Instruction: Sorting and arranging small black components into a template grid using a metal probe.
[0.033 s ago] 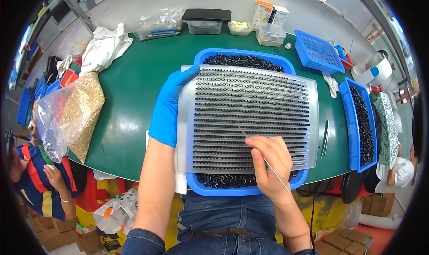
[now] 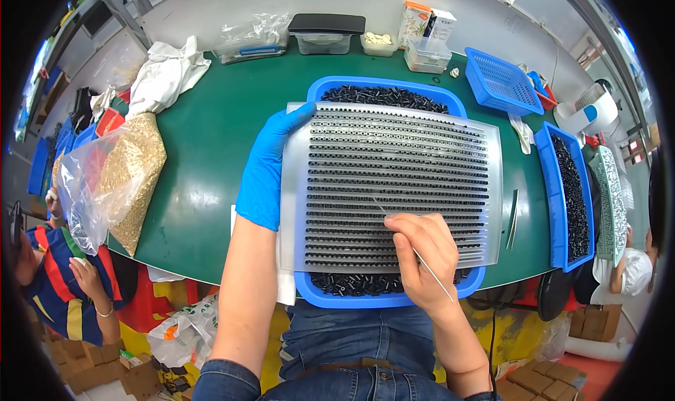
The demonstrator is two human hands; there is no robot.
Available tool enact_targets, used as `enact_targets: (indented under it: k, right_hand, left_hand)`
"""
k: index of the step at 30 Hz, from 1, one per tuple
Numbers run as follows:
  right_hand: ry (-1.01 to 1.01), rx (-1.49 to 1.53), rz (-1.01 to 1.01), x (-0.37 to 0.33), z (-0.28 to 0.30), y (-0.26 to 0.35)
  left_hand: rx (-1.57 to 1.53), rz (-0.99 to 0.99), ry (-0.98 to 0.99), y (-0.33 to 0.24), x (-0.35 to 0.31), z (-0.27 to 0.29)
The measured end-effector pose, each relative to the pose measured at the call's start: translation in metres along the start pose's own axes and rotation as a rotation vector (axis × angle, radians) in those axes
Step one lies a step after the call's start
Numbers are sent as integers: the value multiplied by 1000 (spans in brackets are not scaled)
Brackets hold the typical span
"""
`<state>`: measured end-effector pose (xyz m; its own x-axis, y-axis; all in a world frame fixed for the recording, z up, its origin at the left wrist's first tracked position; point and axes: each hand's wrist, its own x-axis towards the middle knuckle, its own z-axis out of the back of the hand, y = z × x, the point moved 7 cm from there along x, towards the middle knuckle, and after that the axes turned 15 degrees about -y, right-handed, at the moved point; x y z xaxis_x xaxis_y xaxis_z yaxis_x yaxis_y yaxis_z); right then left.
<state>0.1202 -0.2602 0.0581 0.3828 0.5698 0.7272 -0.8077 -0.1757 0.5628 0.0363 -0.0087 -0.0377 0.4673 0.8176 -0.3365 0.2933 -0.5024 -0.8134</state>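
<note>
In a blue glove, my left hand (image 2: 266, 169) grips the left edge of a translucent plate (image 2: 294, 211), its thumb over the upper left corner. Rows of small black tubular parts (image 2: 397, 169) fill the plate's middle; the rows near the top look lighter. My bare right hand (image 2: 425, 253) pinches a slim pointed metal tool (image 2: 435, 278) whose tip slants up and left over the middle rows. Whether it has one prong or two, I cannot tell. Under the plate is a blue tub (image 2: 453, 97) of loose black parts (image 2: 358, 284), mostly covered.
Metal tweezers (image 2: 512, 220) lie right of the plate. Beyond stand a blue bin (image 2: 546, 190) of black parts and a blue basket (image 2: 503, 85). A bag of tan granules (image 2: 140, 169) is at left, a black-lidded box (image 2: 326, 27) at the back. Other people sit at both sides.
</note>
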Motion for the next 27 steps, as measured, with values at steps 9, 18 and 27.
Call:
enact_targets:
  k: [9, 18, 27]
  right_hand:
    - [-6, 137, -130, -4, -9, 9]
    - [134, 142, 46, -8, -48, 39]
    - [80, 152, -9, -3, -33, 21]
  left_hand:
    - [-46, 33, 29, 0, -6, -7]
    - [64, -36, 56, 0, 8, 2]
    - [29, -3, 55, 0, 3, -2]
